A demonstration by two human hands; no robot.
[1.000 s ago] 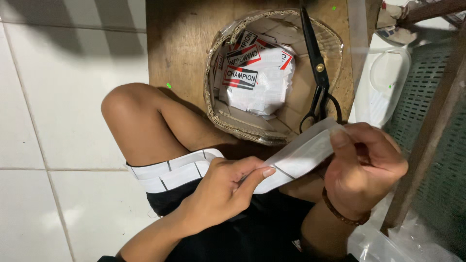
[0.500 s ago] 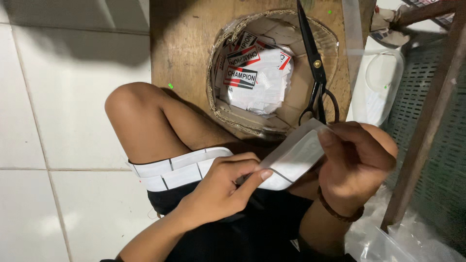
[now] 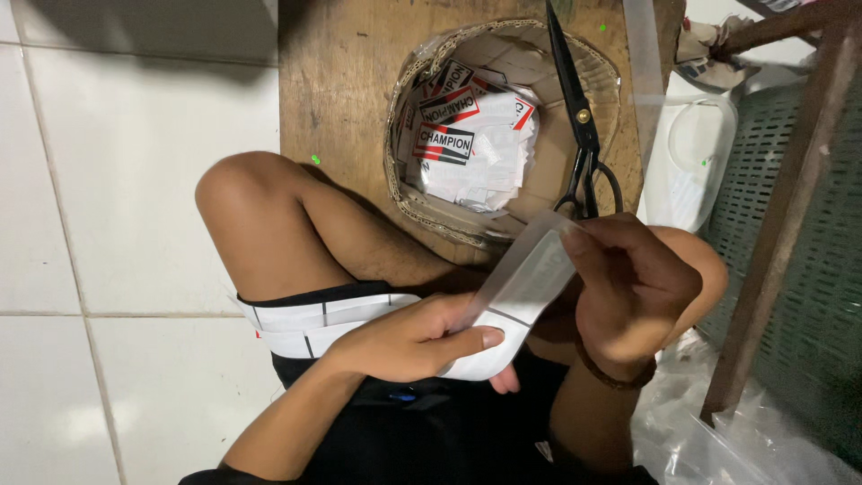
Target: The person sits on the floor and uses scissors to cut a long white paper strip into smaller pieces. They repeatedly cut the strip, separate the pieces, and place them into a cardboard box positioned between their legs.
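White tiled floor [image 3: 135, 224], wooden board [image 3: 341, 81] beyond knee. Left hand [image 3: 409, 339] and right hand [image 3: 633, 287] both pinch white strip [image 3: 516, 296] over lap. Risk: strip creasing or slipping if either grip loosens; scissors [image 3: 579, 126] lie near.

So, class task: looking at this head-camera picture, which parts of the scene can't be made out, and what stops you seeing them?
- White strip: its lower end is covered by the left hand, its top by the right hand.
- Scissors: the handles are partly behind the right hand.
- Cardboard basket: its floor is buried under white packets.
- Plastic bags: cut off by the bottom edge.
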